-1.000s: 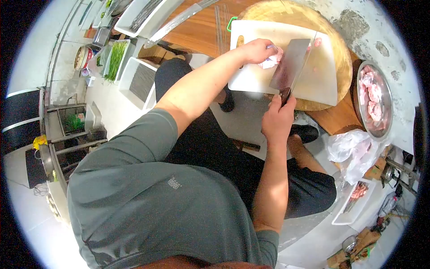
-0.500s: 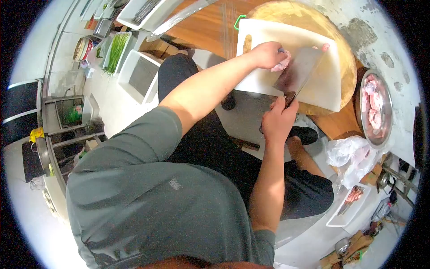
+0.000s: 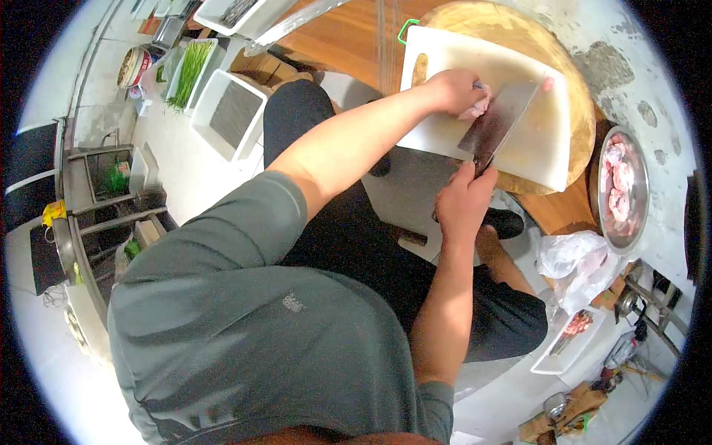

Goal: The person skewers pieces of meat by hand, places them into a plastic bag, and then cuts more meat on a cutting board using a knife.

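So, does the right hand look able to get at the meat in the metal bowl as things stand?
Probably not: the right hand is gripping the cleaver. Otherwise the way looks free, with the metal bowl uncovered on that side.

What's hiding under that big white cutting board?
Under the white cutting board is a round wooden block; its curved edge pokes out. Brown wood shows beyond it. The board covers the block's middle, so I can't tell whether anything else is there.
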A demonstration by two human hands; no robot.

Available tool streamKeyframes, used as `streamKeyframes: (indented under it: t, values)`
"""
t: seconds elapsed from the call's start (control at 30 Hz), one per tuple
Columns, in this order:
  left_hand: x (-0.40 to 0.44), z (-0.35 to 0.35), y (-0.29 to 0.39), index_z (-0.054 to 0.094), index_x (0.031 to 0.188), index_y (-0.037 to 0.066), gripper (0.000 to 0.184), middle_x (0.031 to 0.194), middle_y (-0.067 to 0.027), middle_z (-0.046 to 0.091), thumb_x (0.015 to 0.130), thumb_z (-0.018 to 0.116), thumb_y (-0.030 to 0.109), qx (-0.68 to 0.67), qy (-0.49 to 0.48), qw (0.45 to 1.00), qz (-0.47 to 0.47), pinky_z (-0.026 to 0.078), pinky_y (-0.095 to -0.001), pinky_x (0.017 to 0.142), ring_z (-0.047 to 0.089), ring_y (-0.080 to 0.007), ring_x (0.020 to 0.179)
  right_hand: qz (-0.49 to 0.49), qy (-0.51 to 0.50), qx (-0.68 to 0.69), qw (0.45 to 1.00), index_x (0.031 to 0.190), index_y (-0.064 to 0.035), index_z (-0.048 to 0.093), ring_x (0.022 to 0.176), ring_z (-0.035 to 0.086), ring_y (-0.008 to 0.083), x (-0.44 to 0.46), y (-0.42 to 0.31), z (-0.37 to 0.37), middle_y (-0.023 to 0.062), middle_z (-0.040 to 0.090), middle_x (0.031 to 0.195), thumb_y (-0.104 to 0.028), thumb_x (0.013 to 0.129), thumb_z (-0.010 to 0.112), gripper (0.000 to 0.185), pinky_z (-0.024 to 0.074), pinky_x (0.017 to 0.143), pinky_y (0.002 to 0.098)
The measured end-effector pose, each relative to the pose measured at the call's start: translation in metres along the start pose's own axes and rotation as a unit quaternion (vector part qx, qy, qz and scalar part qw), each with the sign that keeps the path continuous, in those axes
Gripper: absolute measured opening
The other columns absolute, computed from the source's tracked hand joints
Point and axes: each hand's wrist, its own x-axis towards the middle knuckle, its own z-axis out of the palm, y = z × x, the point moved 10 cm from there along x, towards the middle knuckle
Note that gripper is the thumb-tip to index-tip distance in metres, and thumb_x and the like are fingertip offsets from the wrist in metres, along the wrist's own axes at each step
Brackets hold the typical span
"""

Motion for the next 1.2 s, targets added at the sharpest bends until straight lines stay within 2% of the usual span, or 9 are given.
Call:
streamKeyframes:
  t: [0.07, 0.17, 0.4, 0.5, 0.67, 0.93, 1.03, 1.13, 1.2]
  values:
    - [0.002, 0.000, -0.001, 0.067, 0.101, 0.006, 0.033, 0.088, -0.0146, 0.072, 0.095, 0.051, 0.035, 0.018, 0.000, 1.000, 0.002, 0.055, -0.0390, 0.076, 0.070, -0.0283, 0.079, -0.018, -0.005, -0.063, 0.998, 0.115, 0.0040, 0.046, 0.083, 0.063, 0.0389, 0.010, -0.023, -0.003, 0.0240, 0.063, 0.094, -0.025, 0.098, 0.046, 0.034, 0.0506, 0.074, 0.0439]
    - [-0.004, -0.011, 0.014, 0.065, 0.105, 0.003, 0.036, 0.095, -0.0192, 0.070, 0.095, 0.052, 0.035, 0.054, 0.033, 0.998, 0.019, 0.053, -0.0421, 0.081, 0.068, -0.0340, 0.089, 0.035, -0.028, -0.095, 0.995, 0.120, 0.0066, 0.046, 0.105, 0.055, 0.0515, 0.033, -0.023, 0.002, 0.0342, 0.060, 0.110, -0.030, 0.097, 0.045, 0.043, 0.0432, 0.092, 0.0507]
    - [-0.003, -0.019, 0.012, 0.064, 0.108, -0.002, 0.044, 0.099, -0.0213, 0.069, 0.095, 0.054, 0.039, 0.057, 0.002, 0.998, 0.020, 0.052, -0.0410, 0.084, 0.067, -0.0348, 0.092, -0.016, -0.040, -0.134, 0.990, 0.120, 0.0065, 0.048, 0.105, 0.057, 0.0506, 0.054, -0.014, -0.017, 0.0343, 0.059, 0.115, -0.035, 0.098, 0.047, 0.047, 0.0449, 0.089, 0.0548]
    - [-0.015, -0.035, 0.010, 0.064, 0.109, 0.000, 0.042, 0.098, -0.0204, 0.070, 0.095, 0.055, 0.039, -0.017, -0.014, 1.000, -0.001, 0.052, -0.0405, 0.082, 0.068, -0.0326, 0.091, -0.054, -0.020, -0.160, 0.985, 0.120, 0.0054, 0.050, 0.103, 0.060, 0.0465, 0.063, -0.028, -0.042, 0.0298, 0.063, 0.110, -0.032, 0.098, 0.048, 0.043, 0.0453, 0.088, 0.0493]
    - [-0.009, -0.051, -0.007, 0.066, 0.108, 0.002, 0.040, 0.096, -0.0188, 0.070, 0.095, 0.056, 0.039, 0.036, 0.036, 0.999, 0.012, 0.053, -0.0392, 0.079, 0.068, -0.0296, 0.088, -0.101, -0.035, -0.092, 0.990, 0.117, 0.0047, 0.051, 0.095, 0.063, 0.0404, 0.100, -0.003, -0.054, 0.0253, 0.065, 0.098, -0.030, 0.098, 0.051, 0.040, 0.0475, 0.083, 0.0451]
    - [-0.028, -0.080, -0.023, 0.065, 0.109, 0.001, 0.044, 0.096, -0.0172, 0.070, 0.096, 0.055, 0.041, -0.012, 0.058, 0.998, -0.005, 0.052, -0.0391, 0.080, 0.068, -0.0288, 0.089, -0.163, -0.066, -0.430, 0.886, 0.131, -0.0152, 0.046, 0.086, 0.065, 0.0395, 0.055, -0.036, -0.050, 0.0156, 0.064, 0.101, -0.031, 0.095, 0.054, 0.039, 0.0526, 0.069, 0.0515]
    - [-0.029, -0.079, -0.041, 0.064, 0.117, 0.001, 0.051, 0.110, -0.0203, 0.067, 0.091, 0.058, 0.044, -0.005, 0.043, 0.998, -0.041, 0.051, -0.0376, 0.088, 0.066, -0.0294, 0.102, -0.175, -0.074, -0.463, 0.866, 0.130, -0.0145, 0.047, 0.085, 0.065, 0.0391, 0.047, -0.037, -0.047, 0.0154, 0.064, 0.100, -0.031, 0.094, 0.056, 0.040, 0.0531, 0.069, 0.0511]
    - [-0.031, -0.078, -0.043, 0.065, 0.110, 0.001, 0.041, 0.097, -0.0167, 0.069, 0.096, 0.056, 0.038, -0.030, 0.047, 0.998, -0.027, 0.052, -0.0374, 0.080, 0.067, -0.0244, 0.090, -0.206, -0.044, -0.403, 0.891, 0.126, -0.0110, 0.053, 0.082, 0.066, 0.0379, 0.043, -0.041, -0.052, 0.0157, 0.064, 0.095, -0.028, 0.095, 0.056, 0.036, 0.0533, 0.068, 0.0478]
    - [-0.037, -0.079, -0.037, 0.065, 0.110, 0.001, 0.039, 0.096, -0.0157, 0.070, 0.096, 0.056, 0.037, -0.036, 0.053, 0.998, -0.028, 0.052, -0.0366, 0.079, 0.067, -0.0228, 0.089, -0.209, -0.056, -0.255, 0.942, 0.128, -0.0082, 0.054, 0.083, 0.067, 0.0379, 0.054, -0.036, -0.057, 0.0193, 0.066, 0.096, -0.031, 0.094, 0.056, 0.040, 0.0543, 0.069, 0.0452]
